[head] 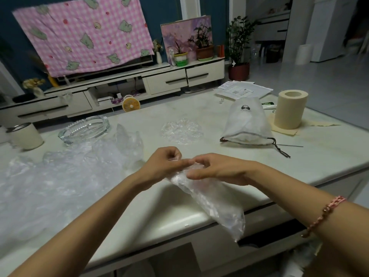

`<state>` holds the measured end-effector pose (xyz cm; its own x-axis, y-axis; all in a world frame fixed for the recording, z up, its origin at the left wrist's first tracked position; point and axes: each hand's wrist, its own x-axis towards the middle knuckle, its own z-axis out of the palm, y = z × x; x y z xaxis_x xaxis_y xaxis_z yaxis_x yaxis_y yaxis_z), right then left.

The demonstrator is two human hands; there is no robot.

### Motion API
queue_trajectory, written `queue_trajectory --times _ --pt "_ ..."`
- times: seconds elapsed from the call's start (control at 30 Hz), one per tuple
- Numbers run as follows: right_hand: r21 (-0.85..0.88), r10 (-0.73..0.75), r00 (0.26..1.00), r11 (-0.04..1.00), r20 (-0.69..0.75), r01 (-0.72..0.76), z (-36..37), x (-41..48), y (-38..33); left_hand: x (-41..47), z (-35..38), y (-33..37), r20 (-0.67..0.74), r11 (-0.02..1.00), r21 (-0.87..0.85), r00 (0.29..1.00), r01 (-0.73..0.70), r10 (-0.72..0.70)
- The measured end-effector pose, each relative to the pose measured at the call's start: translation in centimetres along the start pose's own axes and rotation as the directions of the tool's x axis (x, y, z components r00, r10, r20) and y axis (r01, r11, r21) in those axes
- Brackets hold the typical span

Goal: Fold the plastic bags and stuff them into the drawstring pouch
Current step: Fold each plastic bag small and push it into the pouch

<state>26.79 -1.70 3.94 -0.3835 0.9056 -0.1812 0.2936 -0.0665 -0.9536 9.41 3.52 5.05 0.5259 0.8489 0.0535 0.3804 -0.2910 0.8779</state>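
- Plastic bag [207,196], clear and crinkled, hangs from my two hands. Its top edge is bunched at the fingers, and the rest trails down toward me over the near edge of the table [199,108].
- My left hand [163,164] has its fingers curled and pinches the bag's top.
- My right hand [217,168] meets the left almost fingertip to fingertip. It curls over the same bunched edge and grips it too.
- I count one drawstring pouch [247,122], white with a small dark logo. It rests on the table with its dark-corded mouth toward me.
- Both hands and the held bag sit nearer to me than the pouch and to its left, well apart from it.
- Left of the pouch lies one crumpled clear plastic piece [181,130].
- Farther left of the pouch spreads one loose heap of clear bags [69,168]; I cannot tell how many bags it holds.
- Beyond the heap, still left of the pouch, I see one glass ashtray [83,129] and one pale mug [25,136].
- Just right of the pouch stands one paper roll [290,110], upright.
- Behind the pouch lie some printed sheets [243,89].
- One pink bracelet [323,214] circles my right forearm.
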Motion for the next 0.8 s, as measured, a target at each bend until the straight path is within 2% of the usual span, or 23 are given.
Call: queue_trajectory --times 0.07,0.17,0.27,0.3,0.33,0.4,0.43,0.47,0.63,0.8 --pt "0.028 -0.008 1.0 1.0 0.024 0.007 0.2 0.0 0.3 -0.1 -0.2 0.1 -0.031 0.998 0.067 0.999 0.009 -0.007" --pt "0.016 0.014 1.0 1.0 -0.006 -0.014 0.2 -0.5 0.5 0.1 -1.5 -0.2 -0.222 0.974 0.224 0.975 0.038 0.013" --pt "0.048 0.019 0.993 0.999 -0.115 -0.014 0.4 -1.0 0.7 0.3 -2.7 -0.2 -0.443 0.986 0.16 0.896 0.05 0.027" --pt "0.096 0.008 0.982 0.995 -0.191 0.011 0.4 -0.9 0.9 0.2 -2.7 -0.1 -0.426 0.995 0.071 0.904 0.07 -0.033" --pt "0.147 -0.003 0.964 0.988 -0.265 0.044 0.3 -0.9 0.9 0.0 -2.5 0.3 -0.329 0.993 -0.042 0.937 0.11 -0.117" --pt "0.218 -0.011 0.934 0.971 -0.358 0.095 0.1 -0.8 0.7 -0.1 -1.3 0.7 -0.031 0.952 -0.19 0.967 0.241 -0.251" --pt "0.237 -0.01 0.929 0.966 -0.371 0.105 0.0 -0.9 0.7 -0.2 -0.4 0.8 0.08 0.938 -0.212 0.961 0.274 -0.263" --pt "0.247 -0.008 0.931 0.963 -0.364 0.105 -0.1 -0.8 0.6 -0.3 0.4 0.9 0.129 0.936 -0.225 0.96 0.271 -0.247" --pt "0.344 0.008 0.951 0.933 -0.309 0.104 -0.2 -0.9 0.4 -0.3 2.3 1.3 -0.033 0.955 -0.248 0.984 0.163 -0.177" --pt "0.441 0.015 0.929 0.883 -0.371 0.161 -0.5 -0.7 0.0 -0.7 2.5 1.5 0.067 0.95 -0.22 0.975 0.219 -0.21"
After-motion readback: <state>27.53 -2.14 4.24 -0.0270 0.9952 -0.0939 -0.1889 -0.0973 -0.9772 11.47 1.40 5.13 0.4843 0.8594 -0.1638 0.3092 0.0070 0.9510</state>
